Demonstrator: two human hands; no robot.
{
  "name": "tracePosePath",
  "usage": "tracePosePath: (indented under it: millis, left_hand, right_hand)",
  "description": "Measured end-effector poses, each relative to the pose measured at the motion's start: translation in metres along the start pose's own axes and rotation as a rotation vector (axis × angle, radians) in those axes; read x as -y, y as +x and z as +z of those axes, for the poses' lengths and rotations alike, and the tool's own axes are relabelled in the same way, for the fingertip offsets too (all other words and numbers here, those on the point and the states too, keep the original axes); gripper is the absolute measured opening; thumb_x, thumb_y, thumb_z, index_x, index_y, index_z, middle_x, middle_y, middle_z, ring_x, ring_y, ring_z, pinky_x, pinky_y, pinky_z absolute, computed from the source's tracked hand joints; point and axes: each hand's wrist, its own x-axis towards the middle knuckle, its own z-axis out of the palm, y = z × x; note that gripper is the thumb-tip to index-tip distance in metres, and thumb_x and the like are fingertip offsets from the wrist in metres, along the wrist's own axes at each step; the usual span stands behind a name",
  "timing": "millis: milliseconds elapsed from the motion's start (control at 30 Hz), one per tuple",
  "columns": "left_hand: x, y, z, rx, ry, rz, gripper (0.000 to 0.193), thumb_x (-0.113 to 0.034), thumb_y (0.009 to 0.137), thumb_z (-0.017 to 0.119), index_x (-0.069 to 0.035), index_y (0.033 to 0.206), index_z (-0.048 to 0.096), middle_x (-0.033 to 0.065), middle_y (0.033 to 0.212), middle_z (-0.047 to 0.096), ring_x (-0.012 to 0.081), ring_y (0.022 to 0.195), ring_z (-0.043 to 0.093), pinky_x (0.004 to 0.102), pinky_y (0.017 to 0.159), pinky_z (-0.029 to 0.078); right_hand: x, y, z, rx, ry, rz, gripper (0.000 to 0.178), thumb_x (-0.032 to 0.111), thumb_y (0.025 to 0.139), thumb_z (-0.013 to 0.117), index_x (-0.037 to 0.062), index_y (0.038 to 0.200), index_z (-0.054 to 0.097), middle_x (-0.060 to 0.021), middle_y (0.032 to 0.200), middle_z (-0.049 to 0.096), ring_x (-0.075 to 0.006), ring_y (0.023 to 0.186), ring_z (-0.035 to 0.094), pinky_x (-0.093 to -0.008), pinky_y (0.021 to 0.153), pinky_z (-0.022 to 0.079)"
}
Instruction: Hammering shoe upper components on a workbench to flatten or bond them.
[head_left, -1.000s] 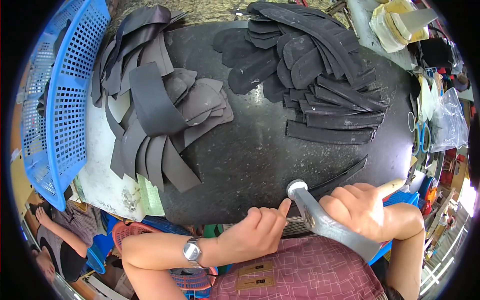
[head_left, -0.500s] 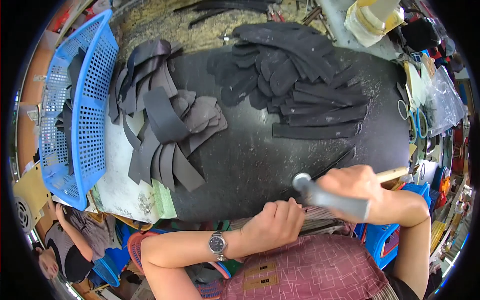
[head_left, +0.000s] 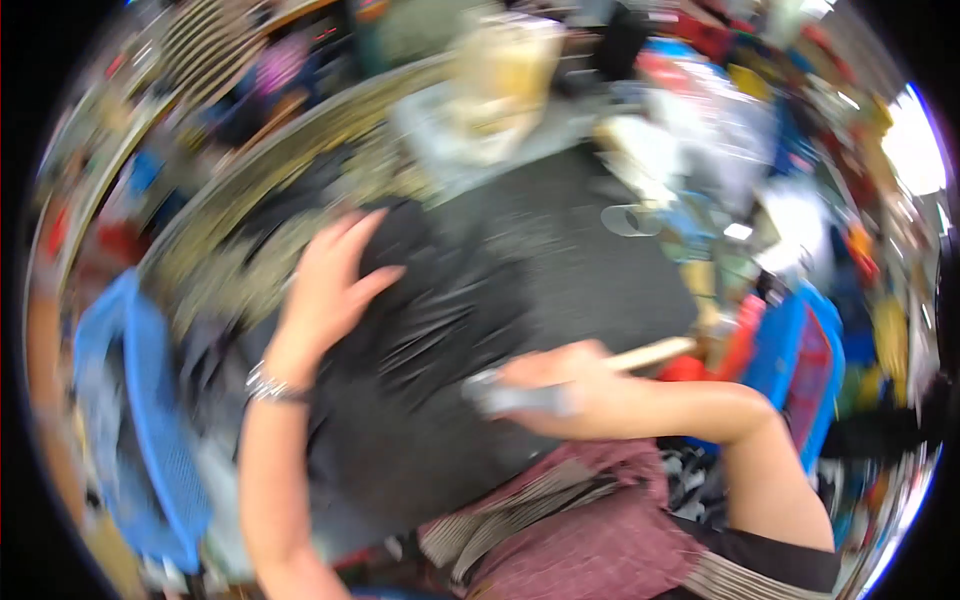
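My left hand (head_left: 338,275) reaches forward over a pile of dark, flexible pieces (head_left: 425,325), at its far left side. Its fingers are spread and hold nothing; blur hides whether they touch the pieces. Closed in my right hand (head_left: 560,372) is a hammer (head_left: 515,398), nearer to me and right of the pile. The grey metal head points left and the pale wooden handle sticks out to the right. Under all this lies a black work surface (head_left: 620,285), and the whole picture is smeared by motion.
A blue plastic basket (head_left: 150,400) stands at the left edge of the table. A whitish-yellow container (head_left: 500,90) is at the back. Blurred plastic bags and tools crowd the right side, with a blue crate (head_left: 800,360) beside my right arm.
My view has swung to the right. My left hand has left its place close to me, reached forward to the pile and opened. The hammer stays in my right hand.
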Motion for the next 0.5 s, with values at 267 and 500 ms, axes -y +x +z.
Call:
tracePosePath:
  millis: [267, 500]
  left_hand:
    - [0.076, -0.035, 0.007, -0.04, 0.139, -0.105, 0.02, -0.009, 0.089, 0.059, 0.003, 0.105, 0.058, 0.015, 0.097, 0.062, 0.0279, 0.093, 0.059, 0.034, 0.086, 0.045]
    - [-0.105, -0.041, -0.064, 0.167, -0.292, -0.445, 0.016, -0.006, 0.085, 0.061, 0.005, 0.096, 0.064, 0.0118, 0.083, 0.065, 0.0174, 0.074, 0.058, 0.0282, 0.069, 0.047]
  right_hand:
    - [-0.004, 0.03, 0.027, -0.128, 0.142, -0.03, 0.028, 0.031, 0.079, 0.064, 0.0045, 0.086, 0.057, -0.0118, 0.072, 0.063, -0.0299, 0.07, 0.065, -0.0406, 0.06, 0.05]
    - [-0.018, 0.043, 0.023, -0.258, 0.159, 0.066, 0.032, 0.035, 0.076, 0.065, 0.0055, 0.089, 0.063, -0.0097, 0.072, 0.066, -0.0276, 0.071, 0.066, -0.0379, 0.063, 0.048]
